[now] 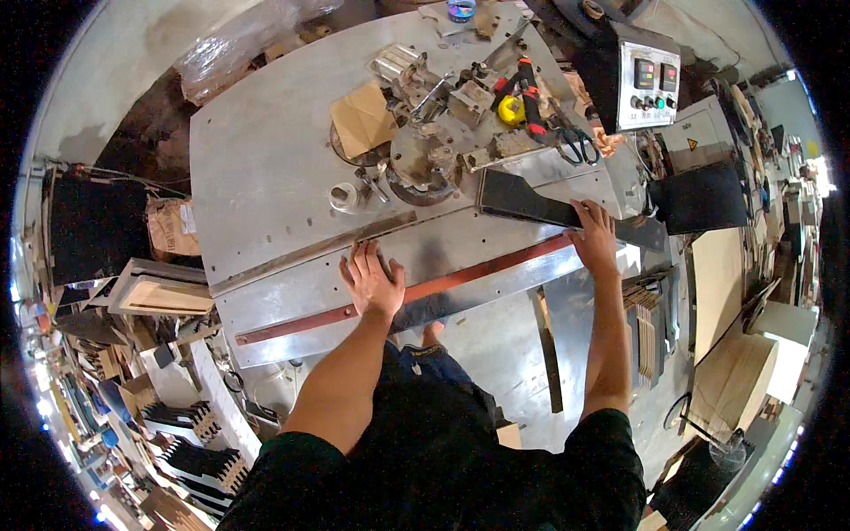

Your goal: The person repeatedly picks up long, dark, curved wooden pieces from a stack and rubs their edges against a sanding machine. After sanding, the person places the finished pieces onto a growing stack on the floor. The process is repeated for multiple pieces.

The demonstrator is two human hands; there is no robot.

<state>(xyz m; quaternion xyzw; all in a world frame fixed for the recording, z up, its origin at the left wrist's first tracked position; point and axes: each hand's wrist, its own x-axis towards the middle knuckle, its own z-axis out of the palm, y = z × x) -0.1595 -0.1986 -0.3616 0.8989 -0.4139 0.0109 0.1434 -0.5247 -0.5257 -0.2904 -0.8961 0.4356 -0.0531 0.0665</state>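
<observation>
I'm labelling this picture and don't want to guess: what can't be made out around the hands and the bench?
Head view: a stretch of the red strip, covered by the left hand and its wrist.
Head view: the palm of the right hand and how it grips the dark board, hidden by the back of that hand.
Head view: whatever lies directly beneath the brown card, covered by it.
Head view: the clutter at far left, too small and blurred.

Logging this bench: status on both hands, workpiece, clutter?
Left hand spread over metal table. Right hand on dark panel. Loose tools beyond panel.
</observation>
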